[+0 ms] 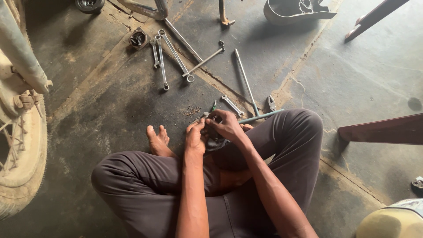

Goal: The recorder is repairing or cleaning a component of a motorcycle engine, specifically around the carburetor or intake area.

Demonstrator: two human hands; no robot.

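Left hand [195, 137] and right hand [227, 125] meet over a small dark part [214, 142] held low between the crossed legs — fingers of both curled on it, though the part itself is mostly hidden. Just beyond the fingertips: a green-handled screwdriver [214, 106], a small spanner [232, 105], pliers [271, 103]. A long rod [246, 82] lies farther out; a wheel [22, 145] well off to the left hand's side.
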